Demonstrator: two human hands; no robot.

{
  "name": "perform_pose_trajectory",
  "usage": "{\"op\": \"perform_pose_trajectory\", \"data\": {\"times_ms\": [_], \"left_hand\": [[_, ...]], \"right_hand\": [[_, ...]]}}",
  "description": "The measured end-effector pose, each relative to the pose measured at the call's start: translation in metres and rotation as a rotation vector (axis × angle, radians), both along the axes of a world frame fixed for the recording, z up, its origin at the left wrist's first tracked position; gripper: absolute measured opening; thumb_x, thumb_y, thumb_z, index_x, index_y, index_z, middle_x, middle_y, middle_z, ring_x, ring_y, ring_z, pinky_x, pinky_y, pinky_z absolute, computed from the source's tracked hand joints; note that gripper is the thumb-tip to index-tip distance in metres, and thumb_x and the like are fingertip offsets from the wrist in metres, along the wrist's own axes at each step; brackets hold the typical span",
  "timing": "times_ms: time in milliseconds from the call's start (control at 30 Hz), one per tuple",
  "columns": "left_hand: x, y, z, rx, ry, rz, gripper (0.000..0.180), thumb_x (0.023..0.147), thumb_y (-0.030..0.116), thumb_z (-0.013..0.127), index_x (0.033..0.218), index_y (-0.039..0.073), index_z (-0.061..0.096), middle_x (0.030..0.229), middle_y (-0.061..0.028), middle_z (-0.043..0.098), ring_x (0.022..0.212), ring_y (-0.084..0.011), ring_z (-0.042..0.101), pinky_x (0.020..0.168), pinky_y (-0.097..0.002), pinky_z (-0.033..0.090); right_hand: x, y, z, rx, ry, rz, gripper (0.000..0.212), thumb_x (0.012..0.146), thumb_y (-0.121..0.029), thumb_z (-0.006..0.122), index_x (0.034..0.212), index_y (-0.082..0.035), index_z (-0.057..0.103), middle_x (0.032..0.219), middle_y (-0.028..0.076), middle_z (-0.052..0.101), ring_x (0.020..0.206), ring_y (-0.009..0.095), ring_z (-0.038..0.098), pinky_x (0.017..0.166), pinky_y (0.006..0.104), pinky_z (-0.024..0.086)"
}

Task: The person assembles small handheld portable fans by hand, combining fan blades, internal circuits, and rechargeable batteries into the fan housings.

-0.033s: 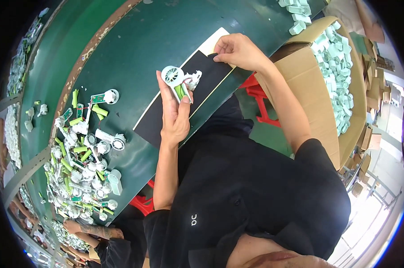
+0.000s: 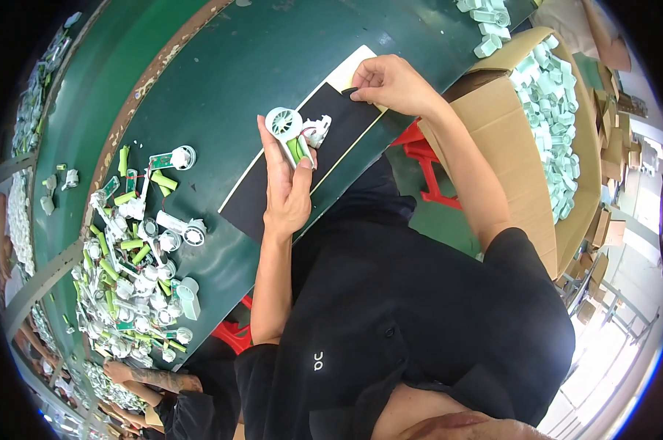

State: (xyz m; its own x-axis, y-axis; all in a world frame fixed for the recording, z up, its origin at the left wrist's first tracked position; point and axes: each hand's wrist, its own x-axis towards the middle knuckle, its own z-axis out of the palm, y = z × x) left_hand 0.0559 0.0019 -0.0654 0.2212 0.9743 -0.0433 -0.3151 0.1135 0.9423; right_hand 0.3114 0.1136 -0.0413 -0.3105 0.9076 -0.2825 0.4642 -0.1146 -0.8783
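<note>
Over a black sheet [image 2: 248, 207] on the bench, my left hand [image 2: 287, 196] is closed around a mint-coloured handheld fan housing [image 2: 283, 123]. Its round grille end points away from me, and a green battery [image 2: 297, 149] shows in the handle part. Beside the housing, a white motor piece [image 2: 317, 130] hangs by thin wires. My right hand [image 2: 386, 82] pinches a small black piece [image 2: 350, 92] at the sheet's far right end; whether it is a corner of the sheet or separate, I cannot tell. Pale backing shows under the sheet.
Left on the green bench [image 2: 221, 95] lies a heap of fan parts [image 2: 130, 282] with batteries and circuit boards. A cardboard box [image 2: 503, 158] of mint housings [image 2: 547, 125] stands at right. Beyond a rusty rail [image 2: 137, 92] runs a green belt. A co-worker's arm [image 2: 159, 378] reaches in lower left.
</note>
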Motion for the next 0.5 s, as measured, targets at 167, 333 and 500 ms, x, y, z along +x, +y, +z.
{"op": "perform_pose_trajectory", "data": {"times_ms": [167,333,500], "left_hand": [[-0.003,0.002,-0.004,0.012,-0.033,-0.035,0.09,0.101,-0.002,0.044,0.164,0.006,-0.019,0.144,-0.0109,0.043,0.105,-0.0159,0.051,0.095,-0.031,0.047],[0.001,0.0,0.017,-0.02,-0.096,-0.059,0.094,0.1,-0.004,0.046,0.163,0.008,-0.023,0.156,-0.0119,0.033,0.112,-0.0161,0.05,0.1,-0.0324,0.047],[0.001,-0.005,0.045,0.033,-0.019,-0.095,0.098,0.097,-0.008,0.046,0.162,0.009,-0.025,0.164,-0.0128,0.024,0.125,-0.0179,0.048,0.104,-0.0328,0.045]], "right_hand": [[0.01,-0.02,0.051,-0.076,0.212,-0.158,0.01,0.089,-0.003,0.076,0.094,0.0,0.068,0.081,0.001,0.069,0.077,0.009,0.067,0.071,0.0234,0.053],[-0.013,-0.047,0.12,0.139,0.133,0.086,0.008,0.091,-0.002,0.073,0.094,0.0,0.066,0.084,0.002,0.07,0.079,0.01,0.069,0.072,0.0238,0.055],[-0.053,-0.053,0.153,0.149,-0.041,0.323,0.009,0.087,-0.003,0.072,0.089,0.004,0.067,0.076,0.01,0.069,0.071,0.018,0.07,0.065,0.031,0.053]]}}
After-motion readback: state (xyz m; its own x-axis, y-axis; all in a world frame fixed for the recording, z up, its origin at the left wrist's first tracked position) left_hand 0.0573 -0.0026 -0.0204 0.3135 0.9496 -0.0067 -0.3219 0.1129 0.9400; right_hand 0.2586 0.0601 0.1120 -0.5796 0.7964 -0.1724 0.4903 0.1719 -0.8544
